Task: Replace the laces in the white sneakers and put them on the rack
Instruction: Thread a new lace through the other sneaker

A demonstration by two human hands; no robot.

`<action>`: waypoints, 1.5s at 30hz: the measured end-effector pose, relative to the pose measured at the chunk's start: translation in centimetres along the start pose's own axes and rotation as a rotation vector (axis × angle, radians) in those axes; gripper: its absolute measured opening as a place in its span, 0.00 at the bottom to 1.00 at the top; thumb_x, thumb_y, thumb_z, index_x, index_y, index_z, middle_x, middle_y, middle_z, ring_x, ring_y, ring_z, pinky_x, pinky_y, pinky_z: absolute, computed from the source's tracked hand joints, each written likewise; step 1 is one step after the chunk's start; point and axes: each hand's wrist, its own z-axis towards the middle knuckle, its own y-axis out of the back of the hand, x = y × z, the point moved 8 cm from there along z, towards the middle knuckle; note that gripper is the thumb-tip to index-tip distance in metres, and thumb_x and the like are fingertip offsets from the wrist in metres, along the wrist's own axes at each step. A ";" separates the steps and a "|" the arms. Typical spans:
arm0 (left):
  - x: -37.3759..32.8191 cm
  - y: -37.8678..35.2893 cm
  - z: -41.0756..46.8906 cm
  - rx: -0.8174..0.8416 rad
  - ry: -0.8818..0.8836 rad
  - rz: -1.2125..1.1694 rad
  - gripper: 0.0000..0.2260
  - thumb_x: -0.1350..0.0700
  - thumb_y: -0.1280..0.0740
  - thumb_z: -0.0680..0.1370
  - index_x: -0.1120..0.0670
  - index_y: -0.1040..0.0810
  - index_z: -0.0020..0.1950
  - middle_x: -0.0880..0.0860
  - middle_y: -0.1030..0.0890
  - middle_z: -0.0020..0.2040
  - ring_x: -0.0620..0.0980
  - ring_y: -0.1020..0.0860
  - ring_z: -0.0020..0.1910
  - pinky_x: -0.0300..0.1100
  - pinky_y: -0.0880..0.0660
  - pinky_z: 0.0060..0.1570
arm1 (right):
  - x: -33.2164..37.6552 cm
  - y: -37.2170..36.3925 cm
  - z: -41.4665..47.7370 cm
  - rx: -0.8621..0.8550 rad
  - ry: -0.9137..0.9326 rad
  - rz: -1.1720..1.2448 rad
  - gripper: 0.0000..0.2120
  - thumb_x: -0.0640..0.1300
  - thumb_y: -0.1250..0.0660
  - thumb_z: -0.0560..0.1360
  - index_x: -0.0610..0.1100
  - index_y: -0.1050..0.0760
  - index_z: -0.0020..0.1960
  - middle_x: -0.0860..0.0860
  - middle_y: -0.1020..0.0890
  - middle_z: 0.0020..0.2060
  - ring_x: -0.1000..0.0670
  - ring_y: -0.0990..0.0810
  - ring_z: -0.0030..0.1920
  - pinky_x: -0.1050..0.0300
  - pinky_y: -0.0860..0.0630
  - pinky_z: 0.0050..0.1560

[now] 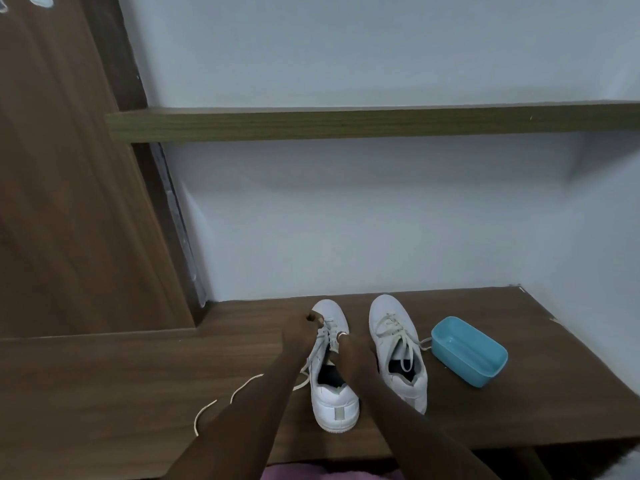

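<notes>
- A dim, even, bluish light is seen throughout.
- A soft shadow is cast beneath the shelf [346, 123].
- Lines are bent near the frame's edges.

Both hands at left sneaker [334, 403] on wooden bench [138, 368]: left hand [300, 333] and right hand [350, 345] pinch its lace [323, 336] near the toe, right sneaker [398, 336] laced alongside, blue tub [471, 353] beside that, loose lace [214, 407] lying left.

You face a pale wall [381, 50] in dim, even light. A wood shelf [346, 123] crosses it. A dark wood panel [62, 202] stands at your left, a wood counter [104, 375] below.
</notes>
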 end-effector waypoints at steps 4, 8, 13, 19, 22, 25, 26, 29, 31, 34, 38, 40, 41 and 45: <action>-0.5 -2.0 0.0 0.057 -0.047 0.054 0.12 0.60 0.36 0.73 0.50 0.24 0.31 0.53 0.19 0.35 0.51 0.23 0.37 0.39 0.31 0.40 | -1.4 0.5 0.6 -0.028 -0.093 0.110 0.09 0.42 0.44 0.79 0.47 0.33 0.40 0.45 0.20 0.46 0.45 0.21 0.52 0.57 0.32 0.46; 0.0 -3.0 -0.1 0.038 -0.035 0.129 0.09 0.58 0.37 0.72 0.58 0.20 0.35 0.56 0.18 0.37 0.55 0.20 0.40 0.44 0.27 0.39 | -2.8 0.7 1.3 0.016 -0.202 0.252 0.06 0.38 0.42 0.77 0.41 0.26 0.46 0.43 0.20 0.52 0.44 0.23 0.56 0.58 0.33 0.49; 0.2 -2.7 -0.3 -0.011 -0.018 0.195 0.08 0.57 0.38 0.72 0.58 0.21 0.36 0.56 0.18 0.37 0.54 0.21 0.40 0.42 0.30 0.36 | -4.4 0.3 1.6 0.020 -0.329 0.421 0.18 0.33 0.41 0.72 0.47 0.42 0.30 0.52 0.32 0.30 0.47 0.31 0.42 0.59 0.38 0.42; -1.0 -2.6 0.1 0.038 -0.058 0.290 0.06 0.58 0.34 0.72 0.57 0.18 0.39 0.56 0.17 0.42 0.53 0.20 0.44 0.38 0.32 0.39 | -5.2 0.1 1.3 0.000 -0.394 0.528 0.18 0.32 0.40 0.72 0.46 0.40 0.29 0.53 0.33 0.28 0.48 0.31 0.39 0.59 0.39 0.34; -1.2 -2.9 0.1 0.065 -0.082 0.340 0.07 0.58 0.35 0.73 0.52 0.20 0.35 0.56 0.17 0.43 0.53 0.20 0.46 0.40 0.30 0.39 | -5.3 0.1 1.4 0.005 -0.395 0.525 0.18 0.32 0.38 0.72 0.45 0.41 0.29 0.52 0.33 0.28 0.48 0.31 0.39 0.60 0.40 0.30; -1.3 -3.1 -0.1 0.093 -0.111 0.359 0.07 0.58 0.35 0.73 0.53 0.20 0.36 0.54 0.19 0.39 0.53 0.20 0.46 0.41 0.30 0.39 | -5.3 0.2 1.4 0.018 -0.395 0.504 0.18 0.33 0.37 0.73 0.44 0.40 0.29 0.51 0.33 0.27 0.47 0.31 0.39 0.59 0.40 0.30; -1.3 -3.0 -0.3 0.094 -0.117 0.370 0.07 0.58 0.35 0.73 0.55 0.19 0.36 0.53 0.22 0.35 0.53 0.21 0.44 0.40 0.32 0.36 | -5.2 0.2 1.5 0.019 -0.393 0.490 0.18 0.33 0.37 0.73 0.44 0.40 0.29 0.51 0.33 0.27 0.47 0.30 0.39 0.59 0.39 0.30; -1.1 -2.7 -0.4 0.080 -0.116 0.377 0.11 0.60 0.36 0.72 0.56 0.25 0.28 0.52 0.31 0.27 0.52 0.29 0.35 0.39 0.38 0.32 | -5.3 0.1 1.5 0.023 -0.409 0.498 0.18 0.33 0.37 0.73 0.44 0.40 0.29 0.51 0.33 0.28 0.47 0.29 0.41 0.60 0.38 0.37; -1.0 -2.8 -0.3 0.083 -0.116 0.396 0.14 0.60 0.36 0.72 0.56 0.29 0.26 0.54 0.31 0.27 0.52 0.31 0.35 0.39 0.38 0.32 | -5.3 -0.1 1.4 0.027 -0.418 0.523 0.18 0.33 0.37 0.73 0.44 0.40 0.29 0.51 0.33 0.28 0.47 0.30 0.40 0.60 0.38 0.39; -1.2 -3.6 -0.2 0.123 -0.144 0.428 0.10 0.57 0.35 0.75 0.55 0.20 0.35 0.57 0.22 0.37 0.52 0.26 0.40 0.41 0.31 0.39 | -5.2 0.0 1.3 0.035 -0.407 0.520 0.18 0.33 0.38 0.73 0.44 0.40 0.29 0.51 0.33 0.28 0.49 0.31 0.35 0.60 0.40 0.31; -1.2 -3.9 -0.1 0.085 -0.165 0.442 0.10 0.57 0.36 0.76 0.54 0.21 0.35 0.60 0.19 0.46 0.49 0.29 0.41 0.40 0.32 0.40 | -5.5 0.1 1.5 0.036 -0.399 0.521 0.19 0.33 0.38 0.73 0.44 0.40 0.28 0.51 0.33 0.27 0.48 0.31 0.37 0.59 0.41 0.29; -1.1 -4.0 -0.1 0.067 -0.160 0.459 0.10 0.56 0.37 0.76 0.59 0.18 0.41 0.59 0.18 0.48 0.49 0.28 0.40 0.39 0.34 0.38 | -5.6 -0.3 1.6 0.043 -0.408 0.528 0.19 0.34 0.37 0.73 0.44 0.39 0.28 0.52 0.33 0.27 0.47 0.30 0.39 0.57 0.39 0.32; -1.0 -4.1 -0.1 0.063 -0.161 0.471 0.11 0.56 0.37 0.76 0.59 0.19 0.40 0.59 0.18 0.47 0.50 0.27 0.40 0.39 0.34 0.38 | -5.5 -0.1 1.4 0.044 -0.409 0.524 0.19 0.34 0.37 0.73 0.45 0.39 0.28 0.52 0.33 0.27 0.48 0.30 0.39 0.58 0.39 0.34; -0.4 -5.1 -0.2 0.059 -0.148 0.473 0.10 0.58 0.38 0.76 0.59 0.20 0.40 0.58 0.18 0.45 0.55 0.21 0.47 0.40 0.33 0.38 | -5.6 -0.2 1.3 0.045 -0.393 0.584 0.16 0.37 0.36 0.74 0.45 0.34 0.29 0.51 0.30 0.30 0.52 0.30 0.35 0.61 0.35 0.35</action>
